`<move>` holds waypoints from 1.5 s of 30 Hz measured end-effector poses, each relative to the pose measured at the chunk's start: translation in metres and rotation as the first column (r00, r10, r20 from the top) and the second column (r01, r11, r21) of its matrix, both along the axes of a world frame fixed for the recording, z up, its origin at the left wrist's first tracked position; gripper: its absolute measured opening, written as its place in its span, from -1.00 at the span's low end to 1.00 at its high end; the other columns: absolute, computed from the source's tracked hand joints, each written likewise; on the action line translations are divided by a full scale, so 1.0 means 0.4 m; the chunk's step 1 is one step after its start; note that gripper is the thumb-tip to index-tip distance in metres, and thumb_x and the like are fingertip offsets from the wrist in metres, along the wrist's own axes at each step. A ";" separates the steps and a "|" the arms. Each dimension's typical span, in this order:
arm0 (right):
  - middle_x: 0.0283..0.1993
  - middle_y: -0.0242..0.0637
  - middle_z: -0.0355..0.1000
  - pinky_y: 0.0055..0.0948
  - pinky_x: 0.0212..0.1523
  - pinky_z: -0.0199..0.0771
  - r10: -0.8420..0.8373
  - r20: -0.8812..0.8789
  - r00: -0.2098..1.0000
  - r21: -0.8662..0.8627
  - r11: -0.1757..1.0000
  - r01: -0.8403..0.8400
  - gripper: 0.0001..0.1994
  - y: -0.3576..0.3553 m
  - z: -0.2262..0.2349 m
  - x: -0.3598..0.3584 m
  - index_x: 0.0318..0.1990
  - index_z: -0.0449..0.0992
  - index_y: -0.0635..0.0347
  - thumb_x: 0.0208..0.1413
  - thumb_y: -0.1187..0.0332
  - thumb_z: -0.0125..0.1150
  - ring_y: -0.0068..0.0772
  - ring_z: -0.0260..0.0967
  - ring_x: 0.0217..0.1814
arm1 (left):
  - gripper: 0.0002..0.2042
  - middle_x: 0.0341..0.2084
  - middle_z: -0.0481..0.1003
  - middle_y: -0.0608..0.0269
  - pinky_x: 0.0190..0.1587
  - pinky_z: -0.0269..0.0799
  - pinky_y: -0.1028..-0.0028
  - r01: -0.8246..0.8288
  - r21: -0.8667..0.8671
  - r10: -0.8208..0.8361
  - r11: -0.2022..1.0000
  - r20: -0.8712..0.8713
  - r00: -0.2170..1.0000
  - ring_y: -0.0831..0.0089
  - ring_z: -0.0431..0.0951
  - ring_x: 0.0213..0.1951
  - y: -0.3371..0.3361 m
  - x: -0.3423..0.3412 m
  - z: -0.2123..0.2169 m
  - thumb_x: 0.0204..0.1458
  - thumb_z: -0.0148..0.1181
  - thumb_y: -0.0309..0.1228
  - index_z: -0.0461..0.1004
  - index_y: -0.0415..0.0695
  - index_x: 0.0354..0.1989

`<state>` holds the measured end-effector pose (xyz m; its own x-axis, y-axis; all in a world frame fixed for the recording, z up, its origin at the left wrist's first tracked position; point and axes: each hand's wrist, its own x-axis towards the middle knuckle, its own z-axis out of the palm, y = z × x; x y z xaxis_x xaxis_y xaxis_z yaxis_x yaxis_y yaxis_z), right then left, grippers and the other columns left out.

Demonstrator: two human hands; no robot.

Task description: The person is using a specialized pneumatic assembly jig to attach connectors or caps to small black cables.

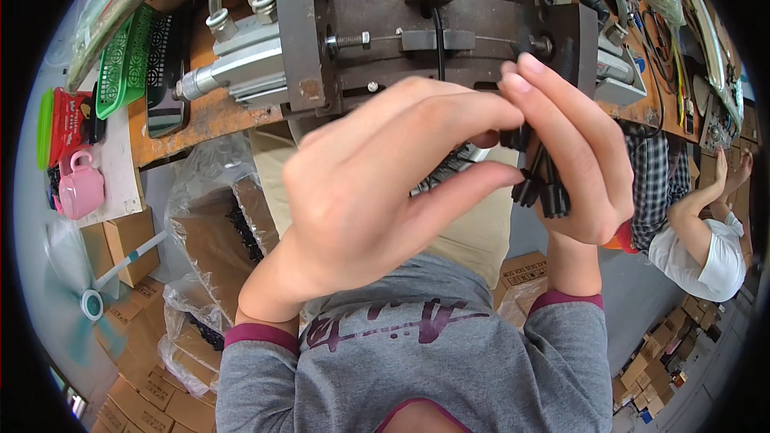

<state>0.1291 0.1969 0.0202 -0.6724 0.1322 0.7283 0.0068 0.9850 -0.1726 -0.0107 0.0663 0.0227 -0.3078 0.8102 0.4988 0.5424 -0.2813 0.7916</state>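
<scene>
Right hand [591, 164], fingers together, is cupping black pieces [554, 200] to bunch them near the left hand [361, 184], possibly pinching one.

Pink mug [82, 192], green basket [122, 68], fan [92, 305], cardboard box [128, 232]

The right hand [592, 172] holds small black parts [553, 200]; the left hand [353, 188] has its thumb right beside them, before a metal machine [381, 68] on a wooden table [188, 139].
</scene>
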 end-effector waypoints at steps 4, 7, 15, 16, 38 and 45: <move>-0.08 0.00 0.57 -0.41 0.00 0.59 0.038 -0.057 0.998 -0.063 0.997 -0.042 -0.76 -0.002 -0.009 -0.024 -0.11 0.60 0.42 0.07 0.49 0.26 -0.22 0.57 -0.07 | -0.67 -0.27 0.56 0.03 -0.31 0.59 0.57 -0.004 0.034 0.004 0.999 -0.005 1.000 0.44 0.61 -0.33 -0.004 -0.013 0.008 -0.22 0.39 -0.75 0.58 -0.38 -0.19; -0.10 0.04 0.56 -0.42 -0.07 0.64 -0.028 -0.078 0.997 -0.014 1.000 0.027 -0.80 0.018 -0.009 -0.025 -0.13 0.58 0.44 0.07 0.61 0.26 -0.22 0.58 -0.11 | -0.66 -0.20 0.55 0.08 -0.27 0.56 0.56 -0.093 0.015 0.094 0.996 -0.160 0.983 0.43 0.60 -0.28 -0.014 -0.020 -0.005 -0.23 0.38 -0.73 0.61 -0.31 -0.18; -0.09 0.13 0.54 -0.40 -0.14 0.63 -0.056 -0.271 0.961 -0.322 0.946 -0.036 -0.84 0.033 -0.059 -0.017 -0.09 0.48 0.54 0.19 0.70 0.09 -0.25 0.59 -0.24 | -0.72 0.03 0.54 0.11 -0.14 0.53 0.40 -0.212 -0.127 0.116 0.969 -0.523 0.844 0.23 0.61 -0.16 -0.005 -0.016 -0.073 -0.16 0.35 -0.60 0.58 -0.23 -0.20; -0.10 0.13 0.54 -0.40 -0.13 0.62 -0.047 -0.319 0.947 -0.388 0.918 -0.085 -0.84 0.027 -0.065 -0.019 -0.09 0.49 0.55 0.19 0.69 0.09 -0.26 0.59 -0.26 | -0.76 0.04 0.54 0.21 -0.20 0.52 0.42 -0.247 -0.069 0.163 0.966 -0.580 0.798 0.26 0.61 -0.23 0.003 -0.017 -0.075 -0.12 0.35 -0.53 0.58 -0.18 -0.22; -0.17 -0.17 0.52 -0.48 -0.28 0.56 -0.030 -0.115 0.993 0.079 0.996 0.039 -0.60 0.012 -0.049 -0.010 -0.17 0.65 0.39 -0.32 0.60 0.44 -0.31 0.53 -0.24 | -0.67 -0.27 0.60 0.08 -0.33 0.51 0.51 -0.049 -0.032 0.044 0.998 -0.140 0.989 0.38 0.59 -0.31 -0.027 -0.003 -0.008 -0.31 0.50 -0.59 0.63 -0.26 -0.27; 0.09 0.12 0.39 -0.15 0.16 0.49 0.123 -0.210 0.970 -0.191 0.968 -0.164 -0.32 0.045 -0.052 0.004 0.13 0.38 0.48 -0.11 0.29 0.55 0.01 0.48 0.07 | -0.74 -0.03 0.58 0.17 -0.31 0.51 0.48 -0.271 -0.053 0.210 0.961 -0.498 0.841 0.35 0.60 -0.33 -0.007 0.005 -0.086 -0.29 0.45 -0.51 0.58 -0.21 -0.34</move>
<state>0.1309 0.2148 -0.0007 -0.5433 0.2055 0.8140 -0.1860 0.9160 -0.3554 -0.0088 0.0634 -0.0117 -0.2452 0.8036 0.5423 0.9027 -0.0147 0.4300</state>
